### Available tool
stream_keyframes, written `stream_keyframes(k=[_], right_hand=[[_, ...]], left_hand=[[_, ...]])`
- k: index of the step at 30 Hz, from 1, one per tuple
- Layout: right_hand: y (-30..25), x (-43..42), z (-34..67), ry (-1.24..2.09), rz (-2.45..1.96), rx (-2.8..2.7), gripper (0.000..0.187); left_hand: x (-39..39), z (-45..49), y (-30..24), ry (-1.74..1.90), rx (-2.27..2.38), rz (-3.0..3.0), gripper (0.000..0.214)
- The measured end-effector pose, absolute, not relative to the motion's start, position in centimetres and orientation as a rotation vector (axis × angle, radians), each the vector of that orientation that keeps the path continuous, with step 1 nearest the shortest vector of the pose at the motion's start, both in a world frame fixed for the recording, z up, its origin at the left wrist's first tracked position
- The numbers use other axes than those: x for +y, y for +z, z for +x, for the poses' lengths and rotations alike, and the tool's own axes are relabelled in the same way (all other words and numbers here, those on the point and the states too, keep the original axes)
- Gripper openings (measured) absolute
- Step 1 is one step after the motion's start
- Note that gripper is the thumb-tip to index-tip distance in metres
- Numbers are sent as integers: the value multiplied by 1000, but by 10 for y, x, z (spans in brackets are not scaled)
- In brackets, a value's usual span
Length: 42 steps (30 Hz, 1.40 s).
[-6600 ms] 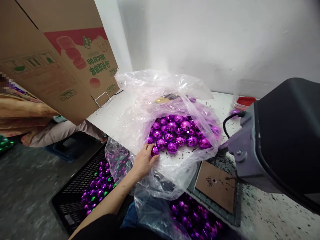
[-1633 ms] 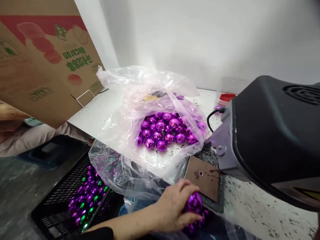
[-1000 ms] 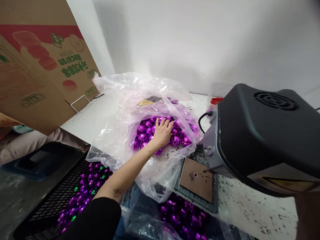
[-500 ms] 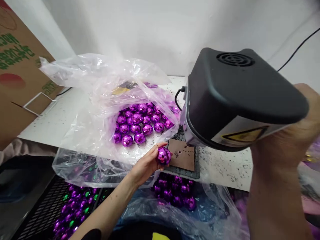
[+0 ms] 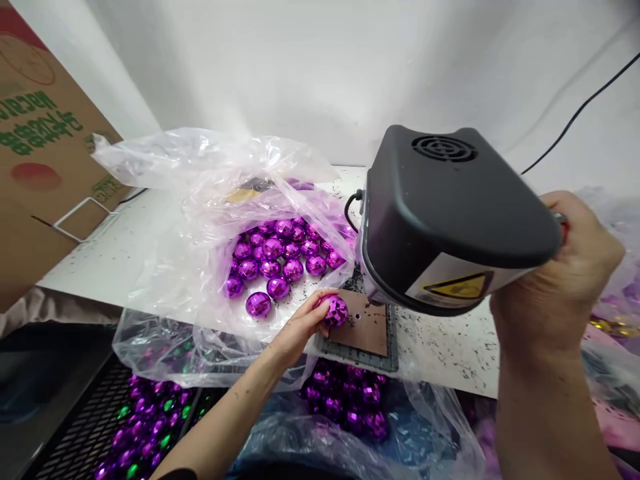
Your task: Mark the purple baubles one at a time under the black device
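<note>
My left hand [image 5: 300,327] is closed on a purple faceted ball [image 5: 335,310], holding it at the left edge of a brown pad [image 5: 367,330] set in a grey base under a black machine head [image 5: 445,213]. My right hand [image 5: 565,273] is wrapped round the right end of that machine head, on a part with a red tip that I cannot make out. A clear plastic bag [image 5: 200,220] lies open on the white table [image 5: 440,340], with several purple balls [image 5: 277,257] heaped inside it.
A cardboard box [image 5: 35,153] leans at the left. A black crate [image 5: 85,433] of purple and green balls sits low at the left. Another clear bag of purple balls [image 5: 350,403] hangs below the table's front edge. A black cable [image 5: 580,110] runs along the wall.
My left hand took a ball from the bag and carried it right and forward to the brown pad. My right hand came into view on the machine head. The view swung right.
</note>
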State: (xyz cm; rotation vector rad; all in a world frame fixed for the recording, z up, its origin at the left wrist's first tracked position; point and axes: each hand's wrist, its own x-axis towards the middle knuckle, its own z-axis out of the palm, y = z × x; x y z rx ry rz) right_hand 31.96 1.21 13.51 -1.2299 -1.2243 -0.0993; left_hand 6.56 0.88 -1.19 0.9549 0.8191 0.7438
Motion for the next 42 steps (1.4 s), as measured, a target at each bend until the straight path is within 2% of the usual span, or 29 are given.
stream_keyframes(k=[5,11,16,22,31,37,42], right_hand=[[135,12,321,-90,-1243,-1242,23],[135,9,318,-117,-1270,-1259,26],[135,7,316,-118,-1266,-1274,26],[136,8,316,-125,-1270,-1282,27],[136,5,317,-147,-1295,-1282,28],[137,3,318,-99,-1307,-1257,29],[137,3,317,-15,-1266,-1254,28]], left_hand=[[8,71,-11,772,918,1210,51],[5,81,-21,753,974,1708,38],[4,90,-40,810,1113,1824,43],[6,101,-40,834,1037,2024,44],[14,117,-36,724,1111,2007,47],[12,122,-32,692,1022,2020,37],[14,123,-29,696,1047,1972,38]])
